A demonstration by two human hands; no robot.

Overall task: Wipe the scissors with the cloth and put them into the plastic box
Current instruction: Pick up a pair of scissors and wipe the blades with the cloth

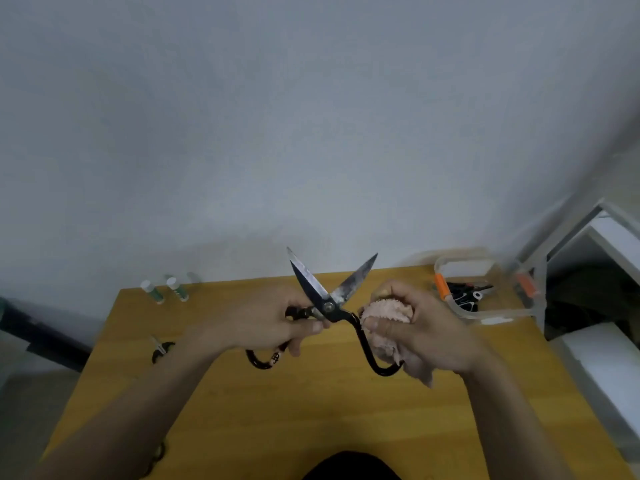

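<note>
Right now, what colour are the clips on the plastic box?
Orange clips on the clear plastic box, head view.

Single head-worn wide-angle view is looking forward and down from above the near table (311, 410) edge, sitting close over both hands and facing the wall (311, 116) that is filling the upper frame.

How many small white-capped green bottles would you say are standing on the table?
2: one bottle and a second bottle stand side by side at the table's far left corner. None other shows.
</note>
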